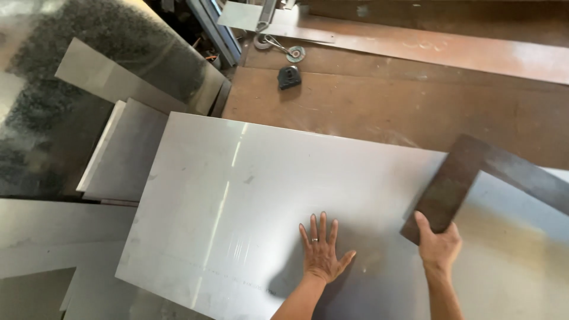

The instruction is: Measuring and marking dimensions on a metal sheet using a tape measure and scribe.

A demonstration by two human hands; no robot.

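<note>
A large shiny metal sheet [237, 195] lies flat across the brown workbench. My left hand [322, 249] presses flat on it, fingers spread, a ring on one finger. My right hand [438, 244] grips the near end of a dark, rusty steel square [459, 178]. One arm of the square lies over the sheet's right part and the other runs off to the right edge of the view.
The brown workbench [379, 106] carries a small black block [288, 76], a round metal disc [295, 53] and a long rusty strip [450, 50] at the back. More metal sheets [121, 154] are stacked at the left, over a dark speckled sheet [89, 41].
</note>
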